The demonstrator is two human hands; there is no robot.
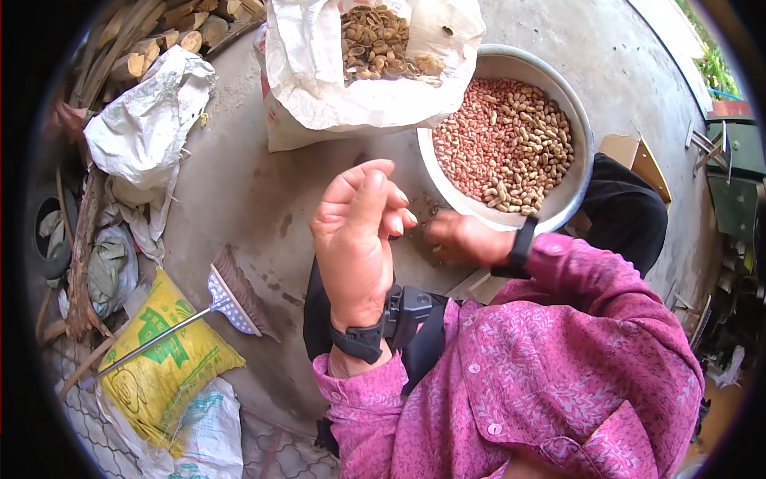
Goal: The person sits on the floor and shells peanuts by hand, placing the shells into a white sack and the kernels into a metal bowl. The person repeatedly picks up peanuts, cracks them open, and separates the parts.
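Observation:
My left hand [355,227] is raised in the middle of the view, its fingers curled in and the thumb laid along them; whatever it may hold is hidden. Close by on its right, my right hand [459,239] is smeared by motion below the near rim of a metal basin [586,132], so its fingers do not show clearly. Inside the basin, pink shelled peanuts [475,144] lie on the left and unshelled peanuts [531,144] on the right. A white woven sack [307,104] beyond my left hand stands open with empty peanut shells [375,48] in it.
On the left lie a broom [235,303], a full yellow sack [163,351] and a crumpled white sack [148,108]. Stacked firewood [175,36] fills the far left corner. An open cardboard box [642,160] sits past my right knee [630,207].

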